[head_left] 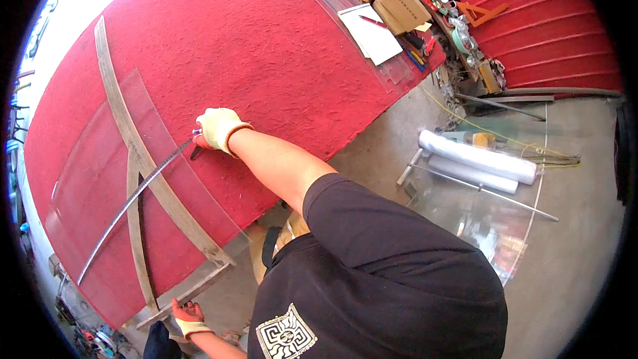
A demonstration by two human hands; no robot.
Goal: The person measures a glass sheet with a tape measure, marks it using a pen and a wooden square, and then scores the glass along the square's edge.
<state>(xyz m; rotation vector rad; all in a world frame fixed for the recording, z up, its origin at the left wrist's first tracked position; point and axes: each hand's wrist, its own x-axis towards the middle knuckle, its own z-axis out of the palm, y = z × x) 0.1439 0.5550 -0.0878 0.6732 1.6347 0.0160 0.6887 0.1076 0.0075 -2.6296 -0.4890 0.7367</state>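
Note:
My right hand (222, 129), in a pale glove with a red palm, is closed round the end of a narrow metal measuring strip (136, 194) with marks along its edge. A small shiny piece shows at the fingertips; the grip itself is mostly hidden. The strip runs over a wooden T-square (149, 166) with a diagonal brace. Under the T-square lies a clear sheet (176, 189), on a table covered in red cloth (246, 40). At the near edge, my gloved left hand (189, 318) is beside the T-square's crosspiece (199, 284), fingers apart; contact is unclear.
A notepad with a red pen (372, 33), a brown box (403, 10) and piled tools occupy the far right table corner. On the floor to the right are rolls of clear wrap (475, 156), a metal rod (512, 203) and a clear sheet (458, 223).

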